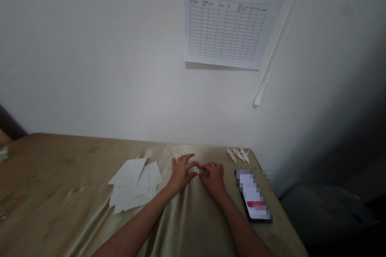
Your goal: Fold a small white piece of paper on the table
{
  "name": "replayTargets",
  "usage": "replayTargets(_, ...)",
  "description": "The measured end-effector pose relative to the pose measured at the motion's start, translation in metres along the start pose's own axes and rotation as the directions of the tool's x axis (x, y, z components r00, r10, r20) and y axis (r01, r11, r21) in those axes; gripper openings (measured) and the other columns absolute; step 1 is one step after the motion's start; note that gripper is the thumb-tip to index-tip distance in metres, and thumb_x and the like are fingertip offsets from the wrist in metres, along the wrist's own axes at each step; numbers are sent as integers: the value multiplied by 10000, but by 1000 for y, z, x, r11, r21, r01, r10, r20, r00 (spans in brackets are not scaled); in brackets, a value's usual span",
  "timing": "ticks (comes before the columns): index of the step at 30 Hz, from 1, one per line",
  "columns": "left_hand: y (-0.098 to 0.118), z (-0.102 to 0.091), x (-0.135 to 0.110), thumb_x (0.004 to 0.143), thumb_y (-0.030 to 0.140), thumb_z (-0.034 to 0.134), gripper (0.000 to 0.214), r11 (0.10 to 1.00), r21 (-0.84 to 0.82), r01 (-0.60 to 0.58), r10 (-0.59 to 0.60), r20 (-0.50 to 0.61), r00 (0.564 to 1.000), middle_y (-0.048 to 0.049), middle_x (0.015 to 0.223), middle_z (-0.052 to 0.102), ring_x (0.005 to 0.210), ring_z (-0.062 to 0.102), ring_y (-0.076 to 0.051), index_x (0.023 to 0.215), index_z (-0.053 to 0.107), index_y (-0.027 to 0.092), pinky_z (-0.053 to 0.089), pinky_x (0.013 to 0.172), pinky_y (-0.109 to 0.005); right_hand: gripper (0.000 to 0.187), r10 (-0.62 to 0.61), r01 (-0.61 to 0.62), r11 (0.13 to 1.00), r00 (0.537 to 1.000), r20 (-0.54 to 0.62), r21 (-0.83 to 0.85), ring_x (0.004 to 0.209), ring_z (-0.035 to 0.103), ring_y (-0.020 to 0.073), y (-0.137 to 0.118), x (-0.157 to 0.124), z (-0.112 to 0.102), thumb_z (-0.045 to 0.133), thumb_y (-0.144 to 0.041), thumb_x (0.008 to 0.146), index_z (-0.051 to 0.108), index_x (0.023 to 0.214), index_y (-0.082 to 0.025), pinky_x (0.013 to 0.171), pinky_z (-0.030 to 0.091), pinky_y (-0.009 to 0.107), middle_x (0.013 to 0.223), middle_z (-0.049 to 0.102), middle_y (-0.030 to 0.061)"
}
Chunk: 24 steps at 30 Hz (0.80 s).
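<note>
At the middle of the table my left hand [181, 172] and my right hand [213, 176] meet, thumbs and index fingers pinched around a small folded piece of white paper [197, 171]. Most of that paper is hidden by the fingertips, so its exact shape cannot be told. The other fingers of my left hand are spread; those of my right hand are curled. Left of my hands lies a loose pile of white paper sheets [132, 197]. Several small folded white paper figures [239, 155], pointed like cranes, sit in a row at the far right corner.
A phone [253, 196] with a lit, blurred screen lies right of my right forearm. The table [60, 176] wears a shiny, wrinkled gold-brown cloth. Behind it rises a white wall [90, 68] with a printed grid sheet [226, 28]. Dark bags or fabric [325, 209] stand past the right edge.
</note>
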State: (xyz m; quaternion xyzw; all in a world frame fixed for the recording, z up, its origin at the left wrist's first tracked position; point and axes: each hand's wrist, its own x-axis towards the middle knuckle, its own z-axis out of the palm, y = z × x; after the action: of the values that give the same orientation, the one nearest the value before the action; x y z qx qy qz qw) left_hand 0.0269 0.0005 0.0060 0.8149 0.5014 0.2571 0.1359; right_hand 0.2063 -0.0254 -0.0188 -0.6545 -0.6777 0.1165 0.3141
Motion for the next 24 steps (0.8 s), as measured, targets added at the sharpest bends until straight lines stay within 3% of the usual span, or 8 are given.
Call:
replayTargets(3,-2,1,1,845,268,767,352,1000,-8,16,-16,-12,1000,-24,1508,538,1396,416,-303,1174,718,383,126,1205,-657,222,-4,4,1000,1000,0,15,1162,543,258,0,0,0,719,-276,833,767,1042,-335,1123,213,465,1115,726,24)
replayTargets(9,-4,0,0,823,258,787,64,999,-6,46,-46,-8,999,-20,1477,573,1391,423,-317,874,783,297,152,1187,-667,217,-8,8,1000,1000,8,8,1158,546,258,0,0,1,708,-257,827,760,1028,-319,1143,193,472,1106,727,23)
replayTargets(17,-6,-1,0,827,247,771,97,999,-15,45,-45,-4,999,-13,1480,569,1388,422,-329,873,803,326,159,1174,-685,140,-81,81,997,997,-10,10,1149,546,242,-3,0,-2,718,-244,820,775,929,-312,1140,228,477,1114,733,12)
replayTargets(24,-4,-6,-1,807,251,799,75,999,8,43,-43,-8,999,-16,1477,574,1387,424,-330,838,808,319,138,1185,-696,140,-191,191,977,982,-10,92,1213,545,240,-8,0,-10,661,-202,857,757,863,-305,1208,38,588,1078,765,-15)
